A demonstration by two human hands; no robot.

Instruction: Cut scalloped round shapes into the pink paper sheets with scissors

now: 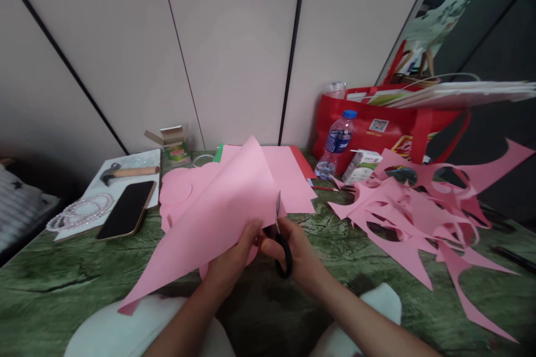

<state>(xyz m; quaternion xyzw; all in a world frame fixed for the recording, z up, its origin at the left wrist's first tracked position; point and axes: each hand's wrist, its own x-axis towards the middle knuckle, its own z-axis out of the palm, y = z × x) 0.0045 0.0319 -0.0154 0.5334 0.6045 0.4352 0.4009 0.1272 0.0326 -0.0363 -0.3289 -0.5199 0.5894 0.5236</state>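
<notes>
My left hand (pixel 234 259) pinches the lower edge of a large pink paper sheet (pixel 213 212), which is lifted and curled above the green table (pixel 62 284). My right hand (pixel 293 251) is closed round the black handles of a pair of scissors (pixel 281 237). The blades point up at the sheet's right edge, close beside my left fingers. More flat pink sheets (pixel 288 178) and round pink cut-outs (pixel 180 189) lie under and behind the held sheet.
A heap of pink paper offcuts (pixel 422 212) spreads at the right. A red bag (pixel 377 128), a water bottle (pixel 337 145) and a small carton (pixel 362 164) stand behind. At the left lie a phone (pixel 128 209), a hammer (pixel 128 173), beads (pixel 81 209) and a small box (pixel 176 148).
</notes>
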